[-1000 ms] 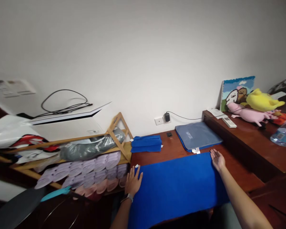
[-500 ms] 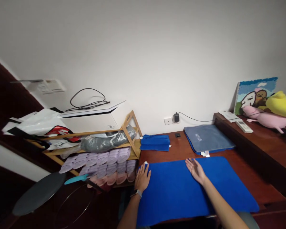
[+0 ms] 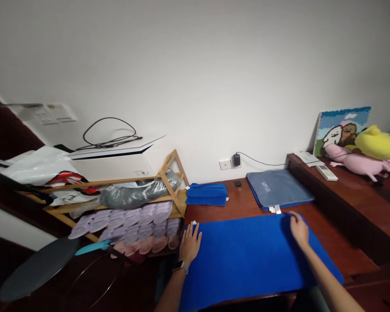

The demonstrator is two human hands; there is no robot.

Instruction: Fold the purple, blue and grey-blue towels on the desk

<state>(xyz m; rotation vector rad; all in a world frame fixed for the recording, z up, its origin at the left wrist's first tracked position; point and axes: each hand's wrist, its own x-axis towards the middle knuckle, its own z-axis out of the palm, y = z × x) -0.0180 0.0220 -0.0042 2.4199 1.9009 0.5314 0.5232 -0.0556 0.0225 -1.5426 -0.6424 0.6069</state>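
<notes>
A blue towel [image 3: 243, 255] lies across the table [image 3: 237, 209], left hand [image 3: 190, 245] spread flat on its left edge, right hand [image 3: 299, 231] curled near its far edge, grasp unclear; uneven pulling could crease it

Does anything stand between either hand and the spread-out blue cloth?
Nothing visible does. The left hand lies at the left edge of the spread blue cloth, the right hand near its far right corner; the folded blue cloth sits beyond its far edge.

Cloth [image 3: 247, 255], one: bright blue, rectangular, unfolded; lies flat on the reddish-brown table [image 3: 341, 242]; white tag [image 3: 194, 222] at far left corner.
</notes>
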